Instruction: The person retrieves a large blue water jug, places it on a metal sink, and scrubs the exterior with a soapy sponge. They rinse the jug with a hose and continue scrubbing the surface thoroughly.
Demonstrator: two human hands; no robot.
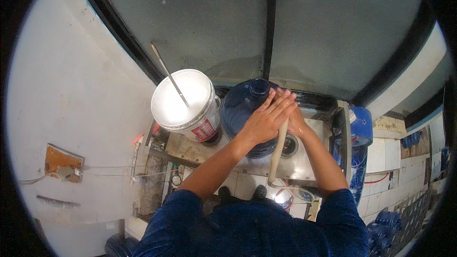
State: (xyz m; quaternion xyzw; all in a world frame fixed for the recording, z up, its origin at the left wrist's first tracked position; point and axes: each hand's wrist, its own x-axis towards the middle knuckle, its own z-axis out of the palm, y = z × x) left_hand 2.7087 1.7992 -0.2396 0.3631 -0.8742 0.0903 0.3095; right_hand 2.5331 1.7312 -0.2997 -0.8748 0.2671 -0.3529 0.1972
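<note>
A blue water jug (235, 109) stands before me, its dark round mouth (260, 87) uppermost. Beside that mouth my two hands are together, over the jug's right shoulder. My left hand (267, 120) lies across the right one with its fingers stretched out. Partly hidden beneath it, my right hand (296, 120) is closed around the top of a beige hose (278, 154). The hose comes down from between the hands and bends near the front edge of the metal counter (247, 165). Its upper end is hidden by my fingers.
Left of the jug is a white bucket (203, 128) with a thin metal rod (169, 74) leaning out of it. A round dark fitting (289, 146) sits in the counter. Dark-framed glass panels (333, 28) rise behind. Another blue jug (362, 126) is at the right.
</note>
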